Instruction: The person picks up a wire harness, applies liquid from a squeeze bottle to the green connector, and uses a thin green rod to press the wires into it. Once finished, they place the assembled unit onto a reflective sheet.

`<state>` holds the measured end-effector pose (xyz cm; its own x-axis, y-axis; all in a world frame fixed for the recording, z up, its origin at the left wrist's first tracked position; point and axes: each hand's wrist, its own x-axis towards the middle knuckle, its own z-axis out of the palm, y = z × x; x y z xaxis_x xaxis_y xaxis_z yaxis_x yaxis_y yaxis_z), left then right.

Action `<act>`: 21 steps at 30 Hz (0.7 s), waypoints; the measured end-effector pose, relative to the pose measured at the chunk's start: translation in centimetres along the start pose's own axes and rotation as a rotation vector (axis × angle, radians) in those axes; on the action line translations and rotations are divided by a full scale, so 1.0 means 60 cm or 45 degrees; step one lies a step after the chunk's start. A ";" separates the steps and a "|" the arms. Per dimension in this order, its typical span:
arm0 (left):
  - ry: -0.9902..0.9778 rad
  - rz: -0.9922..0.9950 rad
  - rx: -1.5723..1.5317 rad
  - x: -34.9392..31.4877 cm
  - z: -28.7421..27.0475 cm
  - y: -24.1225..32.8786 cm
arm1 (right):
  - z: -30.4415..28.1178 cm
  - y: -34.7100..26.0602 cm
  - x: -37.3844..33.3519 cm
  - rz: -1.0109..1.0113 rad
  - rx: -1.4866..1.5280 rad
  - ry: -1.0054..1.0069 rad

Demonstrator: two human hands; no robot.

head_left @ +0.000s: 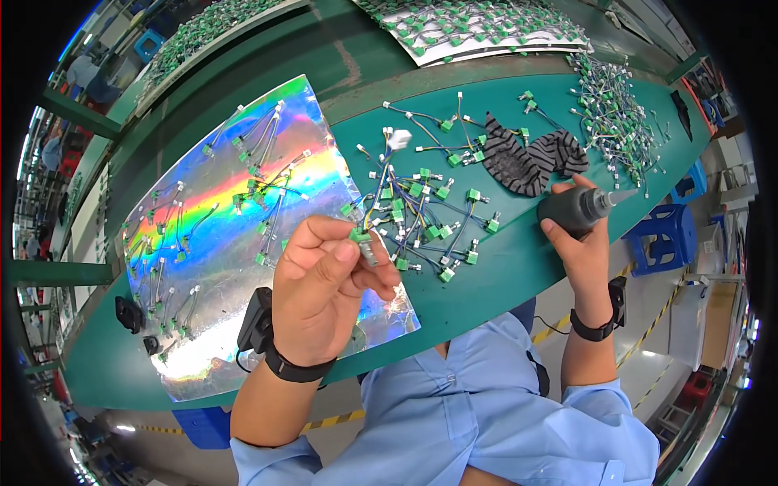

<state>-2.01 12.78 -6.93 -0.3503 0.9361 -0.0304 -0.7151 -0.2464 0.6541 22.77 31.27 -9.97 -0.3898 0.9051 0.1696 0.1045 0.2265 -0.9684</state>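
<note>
Between the thumb and fingers of my left hand [324,283] is a small green connector [362,238] with a metal barrel and thin wires running up from it. A white plug [399,139] appears above, near the wires' upper end. My right hand [577,251] is wrapped round a dark squeeze bottle [572,212], tilted so its narrow pale nozzle [622,197] points right. Just beyond the bottle lies a crumpled black-and-grey striped cloth [531,158]. A loose pile of green wired connectors [433,231] lies on the table to the right of my left hand.
An iridescent silver sheet [235,300] on the green table [502,259] carries several wired connectors. A dense heap of them [612,121] lies at the far right. Loaded white boards [486,53] stand on the green conveyor [324,44] behind. Blue stools [660,239] stand beyond the table's right edge.
</note>
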 end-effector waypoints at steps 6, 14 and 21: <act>0.048 0.246 0.504 -0.004 0.009 -0.011 | -0.015 0.005 -0.004 -0.013 -0.274 -0.101; 0.038 0.553 0.970 -0.006 0.001 -0.013 | -0.045 -0.036 -0.021 -0.205 0.118 -0.125; -0.030 0.678 1.380 -0.003 0.007 -0.009 | -0.062 -0.076 -0.010 -0.387 0.152 -0.061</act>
<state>-1.32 12.85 -6.95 -0.4275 0.7883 0.4425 0.3987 -0.2749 0.8749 25.95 31.04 -4.96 -0.4299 0.7839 0.4479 -0.1302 0.4370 -0.8900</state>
